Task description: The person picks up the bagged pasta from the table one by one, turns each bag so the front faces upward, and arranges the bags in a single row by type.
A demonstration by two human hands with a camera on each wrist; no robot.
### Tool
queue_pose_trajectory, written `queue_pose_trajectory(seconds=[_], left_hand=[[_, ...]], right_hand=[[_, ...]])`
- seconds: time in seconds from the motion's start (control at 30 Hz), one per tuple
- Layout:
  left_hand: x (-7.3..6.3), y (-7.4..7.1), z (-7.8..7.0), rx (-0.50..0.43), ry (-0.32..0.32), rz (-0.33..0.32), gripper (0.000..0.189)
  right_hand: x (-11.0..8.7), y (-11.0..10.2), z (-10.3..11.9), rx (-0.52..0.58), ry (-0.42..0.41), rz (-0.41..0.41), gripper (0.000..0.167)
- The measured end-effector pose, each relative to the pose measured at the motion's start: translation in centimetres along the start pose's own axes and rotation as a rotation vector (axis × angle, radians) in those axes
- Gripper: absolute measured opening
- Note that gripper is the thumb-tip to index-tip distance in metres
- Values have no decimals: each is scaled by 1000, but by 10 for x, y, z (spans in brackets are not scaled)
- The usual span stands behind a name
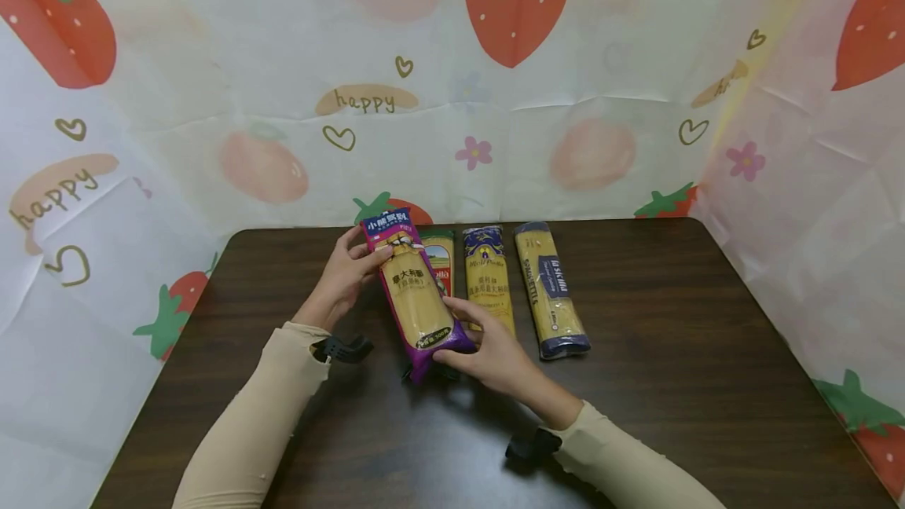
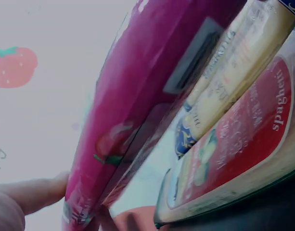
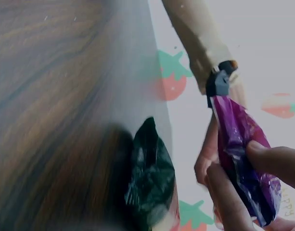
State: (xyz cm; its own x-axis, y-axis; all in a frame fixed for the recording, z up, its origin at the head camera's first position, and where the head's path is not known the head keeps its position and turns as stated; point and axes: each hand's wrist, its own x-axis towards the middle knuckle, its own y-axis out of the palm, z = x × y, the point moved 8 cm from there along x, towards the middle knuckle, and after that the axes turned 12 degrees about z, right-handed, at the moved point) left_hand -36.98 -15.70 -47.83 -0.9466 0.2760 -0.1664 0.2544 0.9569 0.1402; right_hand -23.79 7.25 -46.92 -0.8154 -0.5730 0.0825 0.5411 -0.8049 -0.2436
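A purple pack of spaghetti [image 1: 410,289] with a clear front window is tilted and raised off the table, held by both hands. My left hand [image 1: 342,280] grips its upper left edge, thumb over the front. At the lower right end, my right hand [image 1: 498,353] pinches the crinkled purple wrapper [image 3: 234,130] between thumb and fingers. Partly hidden behind it lies a green and red spaghetti pack [image 1: 441,258], whose red label [image 2: 248,120] shows in the left wrist view.
To the right lie a yellow pasta pack [image 1: 488,277] with a blue top and a spaghetti pack [image 1: 547,289] with blue ends. All are on a dark wooden table [image 1: 672,352]. A strawberry-printed sheet [image 1: 438,38] hangs behind and at both sides.
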Motion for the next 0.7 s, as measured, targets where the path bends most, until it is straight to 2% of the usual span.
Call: queue_pose_trajectory(seconds=[0.17,0.3,0.47,0.7], left_hand=[[-3,2,-3,72,36,90,99],[-4,-2,-3,166,58,139,92],[-6,-12,0,274,57,171,85],[-5,-31,7,336,20,199,84]], right_hand=[[6,7,0,42,-21,-10,77],[10,15,0,48,-19,5,76],[17,25,-1,41,12,18,73],[29,42,-5,-12,86,40,72]])
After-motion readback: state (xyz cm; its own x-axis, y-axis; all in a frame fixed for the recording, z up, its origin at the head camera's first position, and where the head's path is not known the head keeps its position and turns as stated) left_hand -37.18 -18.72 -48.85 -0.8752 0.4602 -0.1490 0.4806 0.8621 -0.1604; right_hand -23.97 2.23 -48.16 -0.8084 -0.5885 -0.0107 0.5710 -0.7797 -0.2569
